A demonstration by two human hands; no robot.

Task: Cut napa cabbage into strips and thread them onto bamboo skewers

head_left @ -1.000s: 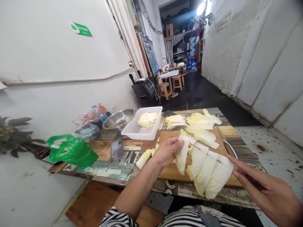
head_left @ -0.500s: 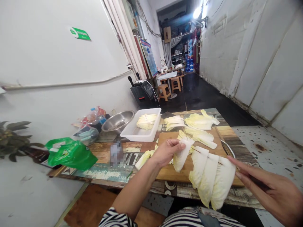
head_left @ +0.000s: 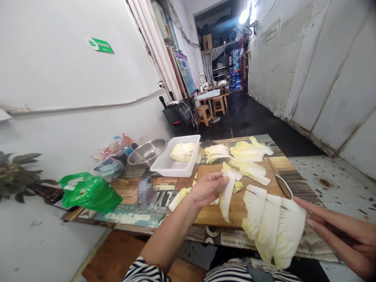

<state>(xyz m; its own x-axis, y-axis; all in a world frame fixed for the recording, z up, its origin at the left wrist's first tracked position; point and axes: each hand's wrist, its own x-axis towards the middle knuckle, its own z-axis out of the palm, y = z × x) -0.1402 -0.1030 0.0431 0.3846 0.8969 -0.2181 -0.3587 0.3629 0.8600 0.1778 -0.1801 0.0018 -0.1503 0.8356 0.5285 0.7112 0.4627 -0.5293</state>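
Note:
My left hand (head_left: pixel 207 190) pinches a single pale napa cabbage leaf (head_left: pixel 226 197) by its top, and the leaf hangs down above the wooden cutting board (head_left: pixel 236 215). On the right, my right hand (head_left: pixel 343 235) is closed at the end of a thin skewer (head_left: pixel 246 190) threaded through several overlapping cabbage leaves (head_left: pixel 272 225). The skewered leaves hang over the table's near edge, and a gap separates them from the leaf in my left hand. More loose cabbage leaves (head_left: pixel 249 169) lie on the far side of the board.
A white plastic tub (head_left: pixel 176 168) holds stacked cabbage leaves. Beside it stand a steel bowl (head_left: pixel 147 152) and a green plastic bag (head_left: pixel 91 192). A knife (head_left: pixel 283 184) lies along the board's right edge. Other leaves (head_left: pixel 249 149) rest on the table beyond the board.
My right hand has moved right and slightly down with the skewered leaves, away from my left hand. The leaf in my left hand has turned more edge-on.

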